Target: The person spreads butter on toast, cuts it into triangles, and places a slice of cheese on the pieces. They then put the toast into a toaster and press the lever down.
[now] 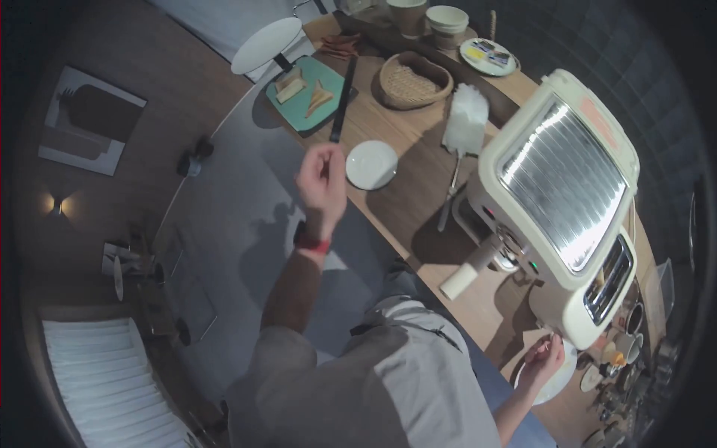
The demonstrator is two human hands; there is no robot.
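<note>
My left hand [323, 183] is closed around the lower end of a long, dark, flat knife [345, 97], which points up past a green cutting board [302, 93]. Two pieces of bread [320, 97] lie on that board. A small white plate [372, 165] is just right of this hand. My right hand [545, 362] has its fingers pinched together against the near end of a cream toaster [571, 321], over a white plate [553, 388]. What those fingertips grip is hidden. The toaster is joined to a cream coffee machine [564, 183] with a portafilter [470, 272] and a lit green light.
A wicker basket [414, 78], a white spatula-like tool [466, 119] and a thin metal utensil [448, 205] lie on the wooden counter. Stacked bowls [447, 22] and a plate with packets [488, 56] stand at the back. Cups [627, 346] crowd the right end.
</note>
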